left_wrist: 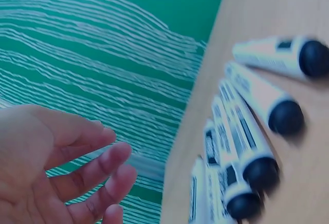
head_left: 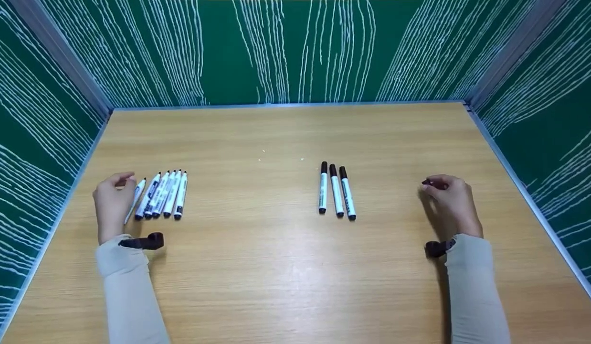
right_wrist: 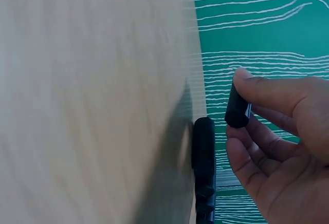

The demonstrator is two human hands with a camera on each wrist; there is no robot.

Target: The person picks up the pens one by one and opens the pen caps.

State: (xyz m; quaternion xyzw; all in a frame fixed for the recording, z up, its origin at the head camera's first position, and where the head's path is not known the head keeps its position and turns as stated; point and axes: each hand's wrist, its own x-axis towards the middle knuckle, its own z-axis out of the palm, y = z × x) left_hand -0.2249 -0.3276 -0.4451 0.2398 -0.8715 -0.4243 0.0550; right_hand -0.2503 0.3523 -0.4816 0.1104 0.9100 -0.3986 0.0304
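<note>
Several uncapped white markers (head_left: 164,196) lie fanned side by side at the left, dark tips pointing away. In the left wrist view, black butt ends show on these markers (left_wrist: 249,126). Just left of them is my left hand (head_left: 113,203), its fingers (left_wrist: 115,157) loosely bent with nothing between them. On the right, my right hand (head_left: 450,198) pinches a black marker cap (right_wrist: 238,106) between thumb and fingers. Beside it in the right wrist view, more black caps (right_wrist: 204,147) lie in a row on the table; in the head view the hand hides them.
Three capped markers (head_left: 337,191) lie right of the middle on the wooden table (head_left: 257,267). Green walls (head_left: 219,52) with white streaks stand behind and at both sides. Tiny white specks (head_left: 264,151) dot the tabletop.
</note>
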